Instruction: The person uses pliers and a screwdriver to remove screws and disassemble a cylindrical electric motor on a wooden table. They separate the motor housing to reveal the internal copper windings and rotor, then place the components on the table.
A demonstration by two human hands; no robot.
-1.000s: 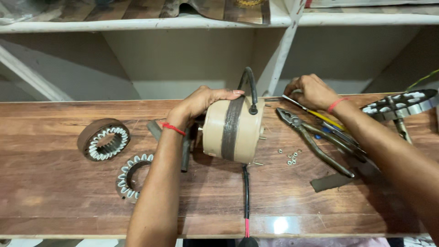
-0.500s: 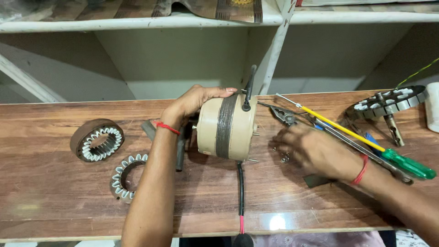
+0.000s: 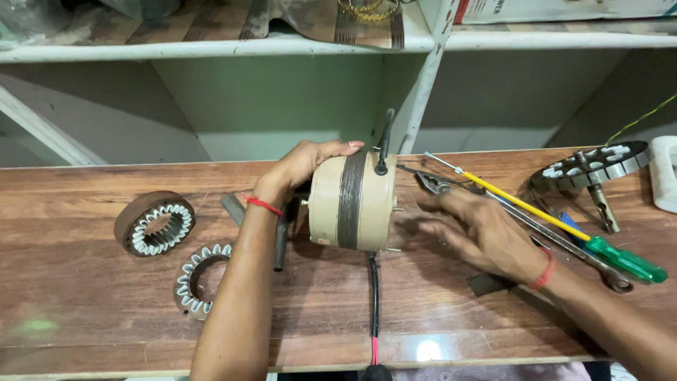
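Motor housing point(image 3: 350, 201), upright at the middle of the surface point(image 3: 84, 310).
Your left hand point(image 3: 300, 169) clasps its top; your right hand point(image 3: 479, 229) hovers open, empty. Step: steadying; next calls for a tool, likely the screwdriver point(image 3: 564, 229).

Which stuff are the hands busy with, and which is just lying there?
In use: beige motor, held by the left hand; right hand open beside it.

Lying about: two toothed rings, green-handled screwdriver, pliers, finned rotor.
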